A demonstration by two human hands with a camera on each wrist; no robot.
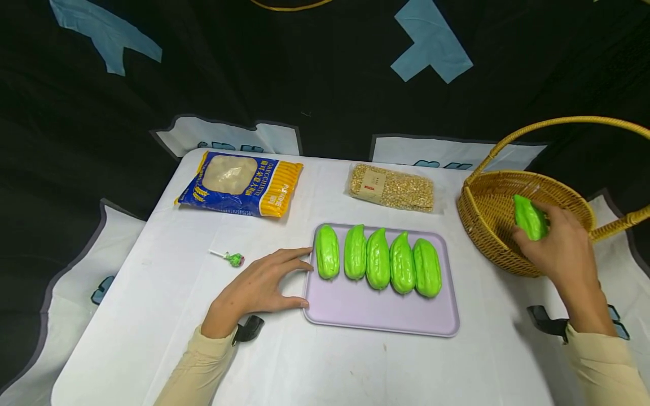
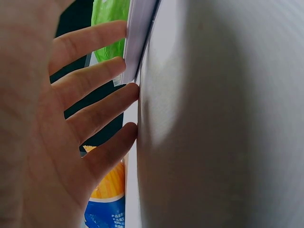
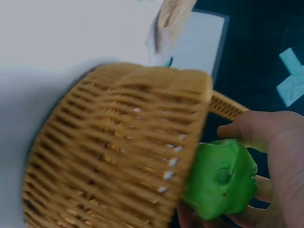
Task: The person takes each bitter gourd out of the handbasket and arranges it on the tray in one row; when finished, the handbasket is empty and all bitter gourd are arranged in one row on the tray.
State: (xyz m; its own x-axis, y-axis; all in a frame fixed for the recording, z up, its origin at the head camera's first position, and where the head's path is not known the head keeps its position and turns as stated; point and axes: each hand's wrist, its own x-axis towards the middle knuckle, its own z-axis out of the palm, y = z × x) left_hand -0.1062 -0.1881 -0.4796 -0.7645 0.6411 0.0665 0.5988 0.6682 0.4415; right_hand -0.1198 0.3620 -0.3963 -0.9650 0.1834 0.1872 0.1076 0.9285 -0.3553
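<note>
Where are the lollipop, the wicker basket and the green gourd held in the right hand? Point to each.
lollipop [image 1: 235, 259]: head view, on its wrapped green head.
wicker basket [image 1: 477, 223]: head view, on its woven left wall.
green gourd [image 1: 530, 218]: head view, on its upper body above the fingers.

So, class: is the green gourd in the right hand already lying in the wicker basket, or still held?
Still held. The right hand grips the green gourd at the wicker basket rim; it is not lying inside.
</note>
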